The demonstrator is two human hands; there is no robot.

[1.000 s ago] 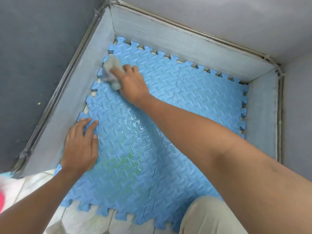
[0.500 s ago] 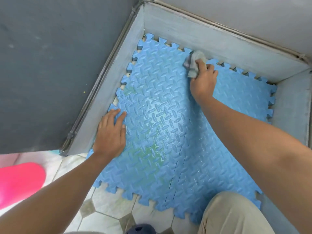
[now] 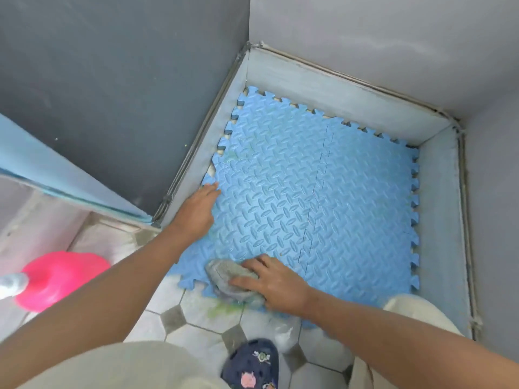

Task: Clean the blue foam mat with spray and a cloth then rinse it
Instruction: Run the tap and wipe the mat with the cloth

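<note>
The blue foam mat, made of interlocking tiles with a raised diamond pattern, lies flat in a corner against pale skirting. My left hand rests flat on the mat's left edge, fingers together and pointing up the mat. My right hand presses a crumpled grey cloth onto the mat's near edge, fingers spread over it. A faint green smear shows on the floor tile just below the cloth.
Grey walls close in the mat on the left, back and right. A pink plastic object sits on the tiled floor at the left. A dark patterned shoe and my pale trouser knees are at the bottom.
My right hand has dragged the cloth from the mat's far edge down to its near edge. My left hand stays on the left edge. The view has pulled back and shifted left.
</note>
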